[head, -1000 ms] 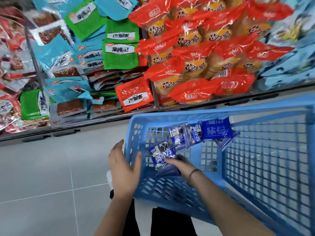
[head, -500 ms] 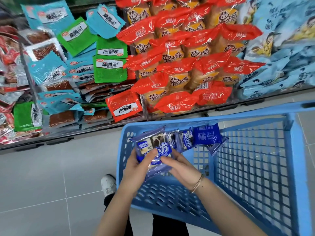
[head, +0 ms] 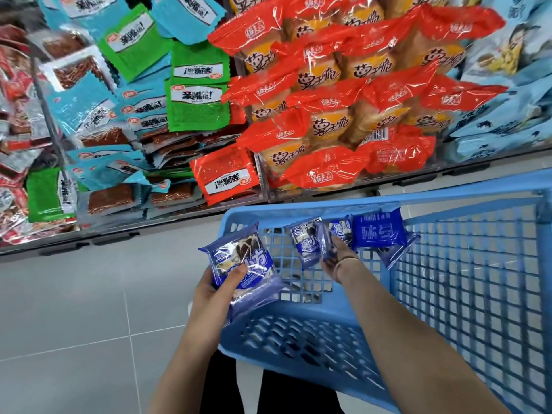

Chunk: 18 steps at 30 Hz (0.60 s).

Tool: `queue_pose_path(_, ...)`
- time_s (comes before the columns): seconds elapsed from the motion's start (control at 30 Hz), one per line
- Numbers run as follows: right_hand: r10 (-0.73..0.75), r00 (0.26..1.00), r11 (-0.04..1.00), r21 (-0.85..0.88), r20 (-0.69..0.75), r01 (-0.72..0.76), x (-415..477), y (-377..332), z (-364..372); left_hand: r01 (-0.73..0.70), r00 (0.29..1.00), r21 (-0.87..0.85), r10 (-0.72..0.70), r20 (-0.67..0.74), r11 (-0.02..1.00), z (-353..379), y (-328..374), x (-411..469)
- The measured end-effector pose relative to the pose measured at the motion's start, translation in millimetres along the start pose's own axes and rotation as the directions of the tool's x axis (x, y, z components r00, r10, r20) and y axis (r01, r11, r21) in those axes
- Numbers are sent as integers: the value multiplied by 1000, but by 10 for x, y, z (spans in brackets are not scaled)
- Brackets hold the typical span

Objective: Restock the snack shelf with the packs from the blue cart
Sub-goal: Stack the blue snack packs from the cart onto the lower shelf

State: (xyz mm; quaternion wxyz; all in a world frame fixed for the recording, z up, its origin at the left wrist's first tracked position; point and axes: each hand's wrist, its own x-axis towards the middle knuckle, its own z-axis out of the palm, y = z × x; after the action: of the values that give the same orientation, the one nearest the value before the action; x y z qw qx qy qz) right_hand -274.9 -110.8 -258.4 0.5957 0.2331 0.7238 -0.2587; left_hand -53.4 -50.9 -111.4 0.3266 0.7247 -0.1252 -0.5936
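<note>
A blue plastic cart (head: 466,294) stands in front of the snack shelf. My left hand (head: 215,291) grips a blue snack pack (head: 245,264) at the cart's near left corner, thumb over its front. My right hand (head: 334,258) reaches into the cart, its fingers on another blue pack (head: 330,239) that leans against the far wall. Two more blue packs rest there: one (head: 306,240) to its left and one (head: 378,228) to its right, back side showing.
The shelf holds red-and-orange snack bags (head: 343,94) in the middle, green and light-blue packs (head: 191,106) to the left, pale blue bags (head: 507,85) at right. Grey tiled floor (head: 74,309) lies left of the cart. My legs are below the cart's near wall.
My left hand took over the pack and carried it left to the cart's corner. My right hand let go and moved forward to the packs at the far wall.
</note>
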Motion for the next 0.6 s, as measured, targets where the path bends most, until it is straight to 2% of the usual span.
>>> queue_pose_path(0.1,-32,999,999,4,-23,32,-128,-4,-47,2,1000,-20,-2,0,1000,-29,37,-32)
queue_pose_path(0.2,-33,999,997,-73,2,33,-383,40,-237,18,1000,-64,-17,19,998,-89,157,-214)
queue_pose_path(0.33,-90,995,949,-298,50,101,-1018,88,-546,21,999,-110,-16,46,994,-294,453,-637)
queue_pose_path(0.47,-199,958,894,-363,207,264,-1641,154,-678,10,997,-207,5,72,978,-527,737,-1032)
queue_pose_path(0.6,-353,868,773,-413,350,481,-2292,90,-552,5,996,-310,21,82,951,-765,1022,-1292)
